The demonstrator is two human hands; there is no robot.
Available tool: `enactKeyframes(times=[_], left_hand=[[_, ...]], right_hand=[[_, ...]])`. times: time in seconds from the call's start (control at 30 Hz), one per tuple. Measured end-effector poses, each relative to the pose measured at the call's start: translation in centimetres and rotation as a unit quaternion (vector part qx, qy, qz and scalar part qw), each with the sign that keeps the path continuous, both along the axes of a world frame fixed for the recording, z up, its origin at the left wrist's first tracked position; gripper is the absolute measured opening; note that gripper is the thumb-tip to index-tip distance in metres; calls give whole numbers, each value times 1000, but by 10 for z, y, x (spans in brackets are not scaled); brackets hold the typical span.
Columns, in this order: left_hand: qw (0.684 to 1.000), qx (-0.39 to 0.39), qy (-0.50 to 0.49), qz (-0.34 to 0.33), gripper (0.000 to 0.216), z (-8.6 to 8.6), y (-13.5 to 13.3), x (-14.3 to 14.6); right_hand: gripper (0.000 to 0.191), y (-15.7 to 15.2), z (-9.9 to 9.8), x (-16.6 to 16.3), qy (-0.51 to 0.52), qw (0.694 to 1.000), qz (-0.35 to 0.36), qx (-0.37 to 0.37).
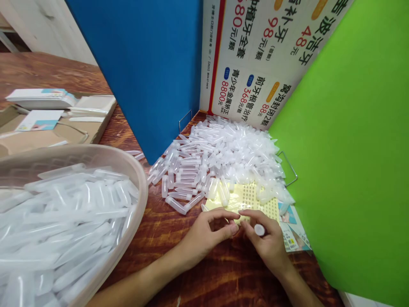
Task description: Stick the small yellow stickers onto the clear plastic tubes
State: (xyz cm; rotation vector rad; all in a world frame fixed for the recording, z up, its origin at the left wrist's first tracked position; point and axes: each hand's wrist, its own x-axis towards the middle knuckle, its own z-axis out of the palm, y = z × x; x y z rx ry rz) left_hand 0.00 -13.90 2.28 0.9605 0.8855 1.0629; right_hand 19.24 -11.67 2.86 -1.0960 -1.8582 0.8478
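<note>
My right hand (268, 241) is closed round a small translucent plastic tube, its white round cap (259, 230) sticking out between the fingers. Just left of it, my left hand (211, 230) brings thumb and fingertips close together in a pinch. Whatever sits between those fingertips is too small or hidden to make out. Both sets of fingertips nearly meet over the front edge of a yellow sticker sheet (244, 200) with rows of small round dots. Behind the sheet lies a large heap of similar capped tubes (230, 149), some of them resting on it.
A translucent tub (140, 179) full of tubes stands at the left. Blue (143, 64) and green (348, 149) boards and a printed price board (236, 64) wall in the heap. Printed cards (295, 234) lie under the sheet. A cardboard tray (105, 113) holds more cards.
</note>
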Motion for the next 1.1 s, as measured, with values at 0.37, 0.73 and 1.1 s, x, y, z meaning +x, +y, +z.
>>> enactKeyframes(times=[0.37, 0.73, 1.1], left_hand=[[999, 23, 40, -5, 30, -1, 1, -2], [944, 234, 226, 63, 19, -1, -2, -6], [701, 515, 477, 127, 11, -5, 2, -13]], right_hand=[[14, 2, 7, -1, -44, 977, 17, 209], [7, -1, 8, -4, -60, 988, 0, 142], [16, -3, 1, -7, -96, 994, 36, -22]])
